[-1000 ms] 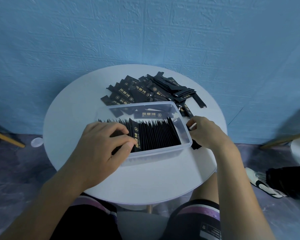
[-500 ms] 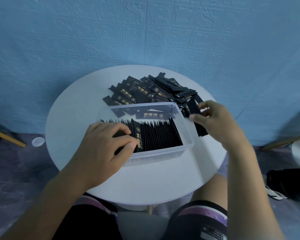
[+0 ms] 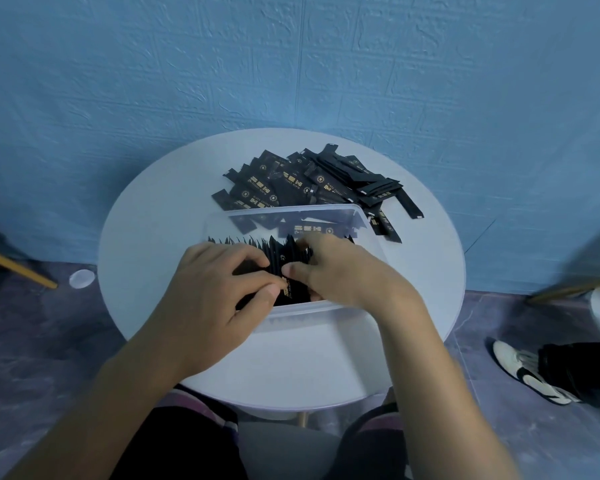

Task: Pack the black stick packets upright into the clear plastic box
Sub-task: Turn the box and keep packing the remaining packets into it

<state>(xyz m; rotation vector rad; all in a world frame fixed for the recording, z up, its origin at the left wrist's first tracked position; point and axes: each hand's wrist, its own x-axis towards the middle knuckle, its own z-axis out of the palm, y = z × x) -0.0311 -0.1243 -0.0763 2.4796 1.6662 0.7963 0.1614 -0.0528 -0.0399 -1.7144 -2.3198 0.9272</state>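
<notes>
1. Round white table (image 3: 153, 237), seen from above, against a blue wall. The work sits at centre; another person's shoe (image 3: 530, 375) shows on the floor at right.
2. Clear plastic box (image 3: 357, 216) stands mid-table, its near side hidden under both hands. A row of black stick packets (image 3: 243, 241) stands on edge inside, tops showing as a serrated line toward the left end. One packet lies flat against the far wall.
3. Loose pile of packets (image 3: 312, 181) lies on the table just behind the box, overlapping, many not yet packed. Judgement: task roughly mid-way, box filling from the left.
4. Left hand (image 3: 215, 299) rests on the standing row, fingers curled over the tops, thumb and forefinger pinched at a packet face with gold print (image 3: 288, 289). It appears to brace the row.
5. Right hand (image 3: 347, 271) reaches into the box from the right, fingers bent down among the packets, thumb out toward the left hand. Whether it holds a packet I cannot tell; its fingertips are hidden.
6. Doing the step well, as I judge it: keep the left hand pressing the row so a slot stays open, slide the new packet in edge-down against the last one, then release only once it stands square. Leaning packets would likely topple the row.
</notes>
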